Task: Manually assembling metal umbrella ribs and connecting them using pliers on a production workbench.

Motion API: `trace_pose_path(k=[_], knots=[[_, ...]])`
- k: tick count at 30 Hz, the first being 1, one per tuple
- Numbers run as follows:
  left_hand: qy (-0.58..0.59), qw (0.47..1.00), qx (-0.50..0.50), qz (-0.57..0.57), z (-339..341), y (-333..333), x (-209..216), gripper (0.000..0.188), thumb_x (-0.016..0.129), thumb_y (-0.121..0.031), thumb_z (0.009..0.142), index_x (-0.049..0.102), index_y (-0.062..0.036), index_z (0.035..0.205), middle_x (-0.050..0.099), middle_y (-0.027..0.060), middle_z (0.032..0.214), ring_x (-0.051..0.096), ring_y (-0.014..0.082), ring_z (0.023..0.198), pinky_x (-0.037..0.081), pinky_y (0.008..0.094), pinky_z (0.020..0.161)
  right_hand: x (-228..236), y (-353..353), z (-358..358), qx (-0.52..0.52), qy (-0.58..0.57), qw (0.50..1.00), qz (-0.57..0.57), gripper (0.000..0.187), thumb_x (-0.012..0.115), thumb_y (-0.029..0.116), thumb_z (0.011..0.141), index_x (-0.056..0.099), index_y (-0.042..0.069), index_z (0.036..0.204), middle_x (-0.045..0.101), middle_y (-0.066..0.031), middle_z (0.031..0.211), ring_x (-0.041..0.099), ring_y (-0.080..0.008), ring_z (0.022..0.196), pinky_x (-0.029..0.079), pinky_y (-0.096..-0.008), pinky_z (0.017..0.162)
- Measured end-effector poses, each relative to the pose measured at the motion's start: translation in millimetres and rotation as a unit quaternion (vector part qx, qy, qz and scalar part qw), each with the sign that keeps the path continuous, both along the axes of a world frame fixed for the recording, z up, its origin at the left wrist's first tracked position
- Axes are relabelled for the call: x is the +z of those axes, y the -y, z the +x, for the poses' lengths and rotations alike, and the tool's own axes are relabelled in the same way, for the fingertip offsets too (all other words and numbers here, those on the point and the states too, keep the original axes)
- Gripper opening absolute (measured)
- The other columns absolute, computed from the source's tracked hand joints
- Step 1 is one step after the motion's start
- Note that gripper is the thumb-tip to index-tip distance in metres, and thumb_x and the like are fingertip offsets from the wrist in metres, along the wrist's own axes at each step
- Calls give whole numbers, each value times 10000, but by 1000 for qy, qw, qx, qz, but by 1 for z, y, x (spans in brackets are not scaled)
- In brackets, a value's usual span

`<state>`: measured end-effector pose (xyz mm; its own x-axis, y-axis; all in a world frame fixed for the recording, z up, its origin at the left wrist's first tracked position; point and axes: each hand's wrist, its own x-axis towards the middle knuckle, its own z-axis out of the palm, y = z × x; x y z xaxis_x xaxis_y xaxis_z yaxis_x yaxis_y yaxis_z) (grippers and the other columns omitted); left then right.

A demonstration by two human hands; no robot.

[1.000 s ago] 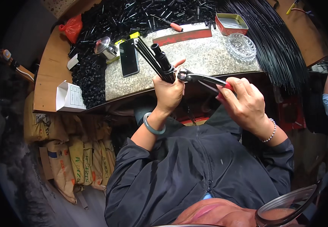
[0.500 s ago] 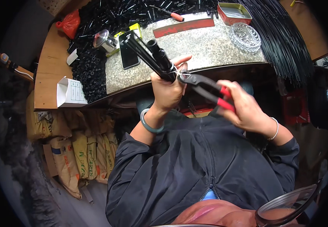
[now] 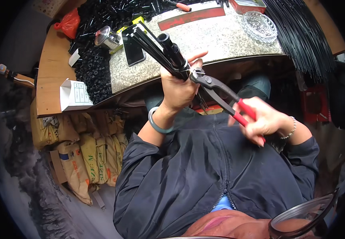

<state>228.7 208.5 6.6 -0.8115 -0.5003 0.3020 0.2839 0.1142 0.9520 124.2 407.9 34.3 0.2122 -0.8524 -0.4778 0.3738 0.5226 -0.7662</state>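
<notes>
In front of my chest, my left hand [image 3: 177, 92] is closed around a bundle of thin black rods [image 3: 151, 51], some with pale tips, which looks like an umbrella frame. A thick black tube [image 3: 173, 51] stands among them, and the bundle tilts up to the left. My left index finger sticks out past it. Red-handled pincers [image 3: 214, 87] are gripped by my right hand [image 3: 263, 121], which is slightly blurred. Their dark head is at the base of the bundle, beside my left fingers, where a bit of thin pale wire shows. The lower end of the bundle is hidden by my hand.
Beyond my hands is a speckled worktop [image 3: 204, 44] with a phone [image 3: 134, 51], a red strip [image 3: 192, 18], a glass dish [image 3: 260, 27] and a lidded jar [image 3: 106, 38]. Black parts [image 3: 91, 59] are heaped left; long black rods [image 3: 300, 36] lie right. Sacks [image 3: 75, 167] stand lower left.
My right hand has moved slightly right and down, and its fingers look looser on the pincers' handles. The pincers' head stays at the bundle. The view has shifted slightly.
</notes>
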Motion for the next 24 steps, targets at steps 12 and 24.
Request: trace_pose_path(k=[12, 24], knots=[[-21, 998, -23, 60, 5, 4, 0, 292, 579, -37, 855, 555, 147, 1081, 537, 23, 665, 421, 22, 457, 299, 171, 381, 24, 9, 4, -35, -200, 979, -36, 514, 730, 150, 747, 435, -19, 1133, 596, -80, 758, 572, -119, 549, 462, -226, 487], [2, 1000, -2, 20, 0, 1, -6, 239, 545, 4, 862, 590, 96, 1078, 538, 6, 616, 438, 27, 416, 329, 170, 370, 0, 2, -4, -91, -440, 862, -235, 329, 431, 104, 937, 448, -13, 1243, 572, -102, 890, 509, -152, 698, 450, -290, 688]])
